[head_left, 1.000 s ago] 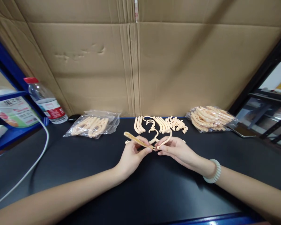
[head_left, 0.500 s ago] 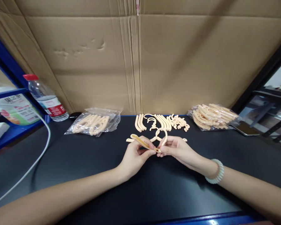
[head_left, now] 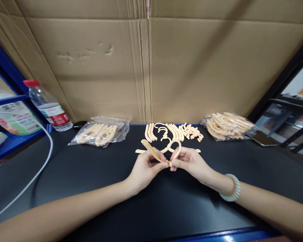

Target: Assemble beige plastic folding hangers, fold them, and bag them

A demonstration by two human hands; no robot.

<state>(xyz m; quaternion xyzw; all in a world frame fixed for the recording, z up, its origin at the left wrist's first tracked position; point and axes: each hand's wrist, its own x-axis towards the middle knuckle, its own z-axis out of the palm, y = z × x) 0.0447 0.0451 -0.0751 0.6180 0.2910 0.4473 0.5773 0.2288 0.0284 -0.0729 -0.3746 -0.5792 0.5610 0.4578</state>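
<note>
My left hand (head_left: 147, 169) is closed around a cream plastic hanger arm (head_left: 151, 149), which slants up to the left from my fingers. Between the fingertips of my right hand (head_left: 190, 163) is a matching hanger hook (head_left: 178, 146), its curve rising above the hand. The arm's end and the hook's base meet at my fingertips; whether they are joined I cannot tell. Just behind my hands lies a hanger (head_left: 168, 148) with its hook upward, partly hidden by them. Farther back lie loose hanger arms (head_left: 150, 132) and small hooks (head_left: 192, 131).
A clear bag of hanger parts (head_left: 98, 132) lies left, and a fuller bag (head_left: 227, 126) right. A red-capped bottle (head_left: 54, 111) leans at the left beside a blue shelf. A white cable (head_left: 44, 164) crosses the black table (head_left: 151, 208). Cardboard (head_left: 103, 67) stands behind.
The hanger arm and hook have tilted slightly, with the arm standing a little steeper. The joint at my fingertips has dropped slightly. Both hands keep their hold.
</note>
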